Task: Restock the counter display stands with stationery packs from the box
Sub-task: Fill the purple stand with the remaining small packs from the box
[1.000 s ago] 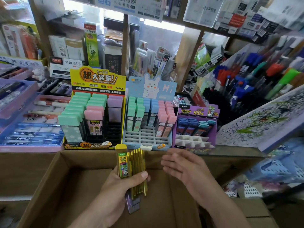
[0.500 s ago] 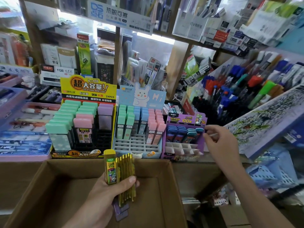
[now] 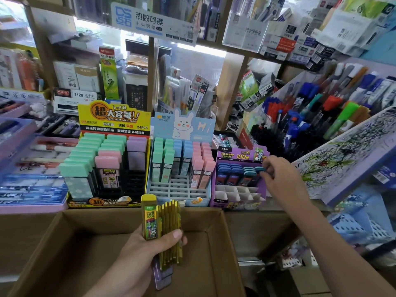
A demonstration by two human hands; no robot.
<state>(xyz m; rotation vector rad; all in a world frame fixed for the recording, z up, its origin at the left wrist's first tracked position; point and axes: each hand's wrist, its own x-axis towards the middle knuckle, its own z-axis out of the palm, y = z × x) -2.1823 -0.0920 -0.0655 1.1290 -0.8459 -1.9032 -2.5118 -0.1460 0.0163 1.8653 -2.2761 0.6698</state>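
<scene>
My left hand (image 3: 147, 251) grips a fanned stack of slim yellow lead packs (image 3: 165, 226), with a purple pack showing below them, above the open cardboard box (image 3: 70, 254). My right hand (image 3: 280, 179) reaches to the right side of the purple display stand (image 3: 240, 189) and pinches the top of a teal-capped pack (image 3: 260, 169) in its back row. The stand's front white slots hold nothing. To its left are the blue bunny stand (image 3: 182, 174) and the yellow stand (image 3: 107, 166), both partly filled with pastel packs.
Flat purple trays of pens (image 3: 27, 179) lie at the left. A slanted rack of markers and pens (image 3: 321, 116) and a scribbled test pad (image 3: 347, 153) stand at the right. Stocked shelves (image 3: 171, 61) rise behind the stands. A blue perforated basket (image 3: 360, 224) sits lower right.
My right hand left the box, reached up right to the purple stand, and now pinches a teal-capped pack there. My left hand kept hold of the yellow packs and barely moved.
</scene>
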